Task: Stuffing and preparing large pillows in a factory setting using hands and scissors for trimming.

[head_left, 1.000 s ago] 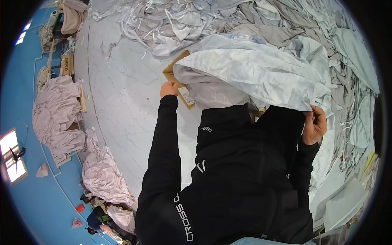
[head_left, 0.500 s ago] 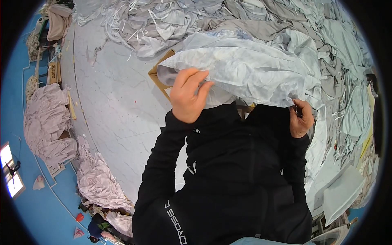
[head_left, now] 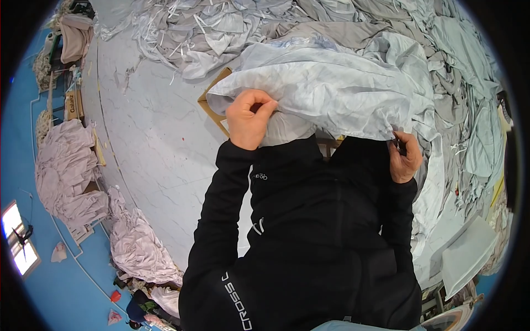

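A pale grey-blue cloth [head_left: 331,94] lies spread in front of me, its near edge running between my two hands. My left hand [head_left: 247,119] is at the cloth's left part, thumb and forefinger pinched together at the near edge. At the right end of that edge is my right hand [head_left: 406,158], its fingers curled closed at the cloth's corner. Something small and dark shows between its fingers, too hidden to name. An open cardboard box [head_left: 214,113] sticks out from beneath the cloth's left end.
Crumpled grey and pale cloths [head_left: 221,33] are heaped beyond and along the right. Pinkish fabric piles [head_left: 69,168] lie at the left, by the blue floor [head_left: 41,276]. A flat pale packet [head_left: 469,256] lies at lower right.
My left thumb and forefinger, apart before, have come together at the cloth's edge. The left hand has moved slightly left. My right hand stays nearly in place at the corner.
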